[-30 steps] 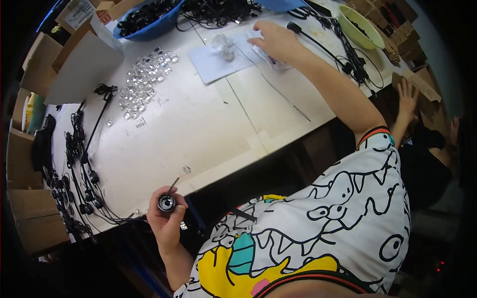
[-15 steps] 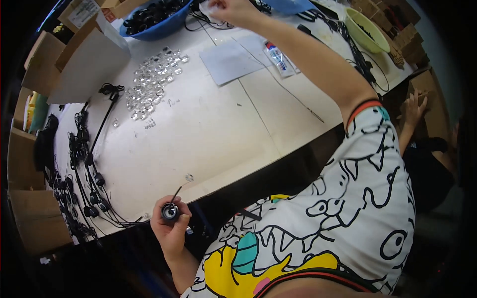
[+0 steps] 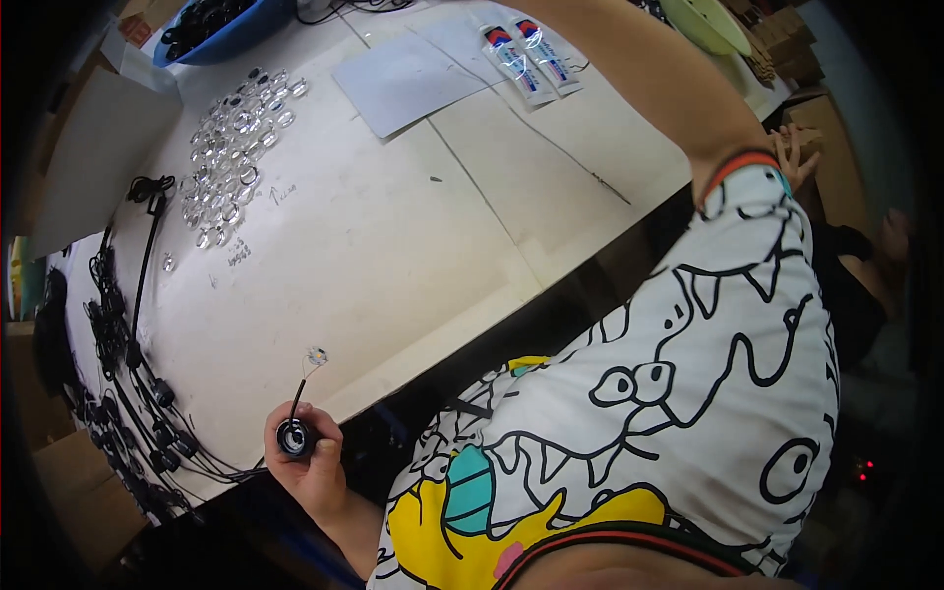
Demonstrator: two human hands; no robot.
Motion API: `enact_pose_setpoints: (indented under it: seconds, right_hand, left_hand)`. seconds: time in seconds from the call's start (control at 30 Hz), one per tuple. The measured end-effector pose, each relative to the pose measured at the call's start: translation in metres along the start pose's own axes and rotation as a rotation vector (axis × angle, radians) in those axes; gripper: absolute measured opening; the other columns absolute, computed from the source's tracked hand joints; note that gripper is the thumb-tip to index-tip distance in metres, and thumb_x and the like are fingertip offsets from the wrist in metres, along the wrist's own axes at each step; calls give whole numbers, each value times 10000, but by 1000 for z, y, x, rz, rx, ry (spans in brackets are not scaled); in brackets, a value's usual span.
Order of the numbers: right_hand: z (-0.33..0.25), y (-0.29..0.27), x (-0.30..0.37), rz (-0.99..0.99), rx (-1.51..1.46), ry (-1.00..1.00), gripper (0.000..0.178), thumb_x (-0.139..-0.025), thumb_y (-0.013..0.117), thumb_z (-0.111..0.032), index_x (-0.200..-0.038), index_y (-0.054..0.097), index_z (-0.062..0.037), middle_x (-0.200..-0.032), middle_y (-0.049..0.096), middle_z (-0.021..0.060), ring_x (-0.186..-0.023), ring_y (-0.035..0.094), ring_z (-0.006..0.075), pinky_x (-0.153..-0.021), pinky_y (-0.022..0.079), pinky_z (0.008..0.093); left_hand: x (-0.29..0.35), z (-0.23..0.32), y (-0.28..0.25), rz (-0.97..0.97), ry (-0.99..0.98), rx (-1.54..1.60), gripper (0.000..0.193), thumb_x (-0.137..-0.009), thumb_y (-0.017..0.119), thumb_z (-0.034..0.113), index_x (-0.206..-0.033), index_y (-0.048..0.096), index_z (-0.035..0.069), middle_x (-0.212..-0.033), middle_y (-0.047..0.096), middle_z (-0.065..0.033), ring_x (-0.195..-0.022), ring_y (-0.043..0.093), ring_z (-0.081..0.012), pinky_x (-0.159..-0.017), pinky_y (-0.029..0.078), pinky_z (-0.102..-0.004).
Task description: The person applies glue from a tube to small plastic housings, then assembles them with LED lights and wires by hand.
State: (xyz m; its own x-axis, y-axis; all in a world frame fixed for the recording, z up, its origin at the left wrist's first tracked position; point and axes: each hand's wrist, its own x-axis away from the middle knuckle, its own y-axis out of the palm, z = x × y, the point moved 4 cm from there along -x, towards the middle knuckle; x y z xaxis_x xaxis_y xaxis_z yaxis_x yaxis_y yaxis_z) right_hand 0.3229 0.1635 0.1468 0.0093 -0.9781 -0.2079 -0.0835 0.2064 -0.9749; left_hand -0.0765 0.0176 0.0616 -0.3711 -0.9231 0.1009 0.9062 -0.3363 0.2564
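Near the table's front edge my left hand point(image 3: 307, 472) is closed around a small black round housing point(image 3: 294, 439), its hollow opening facing up. A black cable point(image 3: 299, 397) rises out of it, and thin bare wires at the cable's tip lead to a small round chip board point(image 3: 317, 356) above the white tabletop. My right forearm point(image 3: 629, 84) stretches across the far right of the table and leaves the picture at the top, so the right hand is out of sight. Two glue tubes point(image 3: 518, 67) with blue and red print lie beside that forearm.
Many clear lenses point(image 3: 231, 162) are spread at the far left, below a blue basin point(image 3: 221, 29) of black parts. Black cables point(image 3: 147, 393) line the left edge. A pale sheet point(image 3: 408, 84) lies at the back. A yellow-green basin point(image 3: 708, 25) stands far right, near another person's hand point(image 3: 795, 152).
My right hand, visible at the far edge earlier, has passed out of the top of the picture. The view has shifted, and a second glue tube shows. The left hand keeps its hold.
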Motion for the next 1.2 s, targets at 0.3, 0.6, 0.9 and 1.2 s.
enact_pose_setpoints:
  seconds: [0.3, 0.6, 0.9, 1.2]
  right_hand:
    - [-14, 29, 182, 65, 133, 235, 367, -738, 591, -323, -945, 488, -37, -795, 578, 125, -782, 574, 276, -624, 466, 366]
    - [-24, 51, 201, -215, 19, 362, 165, -749, 547, -201, -835, 533, -60, -772, 583, 123, -732, 570, 297, -647, 456, 381]
    - [-64, 46, 211, 164, -382, 15, 66, -690, 546, -15, -756, 540, -13, -695, 556, 106, -615, 551, 248, -558, 449, 307]
    - [-180, 56, 232, 101, -688, -364, 159, -612, 594, 71, -735, 535, -12, -597, 513, 92, -523, 516, 240, -481, 424, 300]
  left_hand:
    - [-2, -6, 5, -79, 12, 9, 421, -664, 690, 95, -987, 459, -43, -759, 507, -84, -594, 458, -109, -501, 336, -181]
    - [15, -10, 0, 22, 34, -1, 354, -657, 628, 9, -973, 475, -39, -843, 500, -88, -631, 476, -120, -535, 376, -190]
    - [-1, -15, 9, 157, 22, 93, 279, -722, 570, -37, -979, 464, -17, -778, 487, -49, -577, 436, -75, -476, 335, -169]
    - [-20, -18, -19, 285, 101, 236, 93, -822, 550, 85, -850, 462, 72, -737, 507, -37, -467, 305, -39, -427, 238, -177]
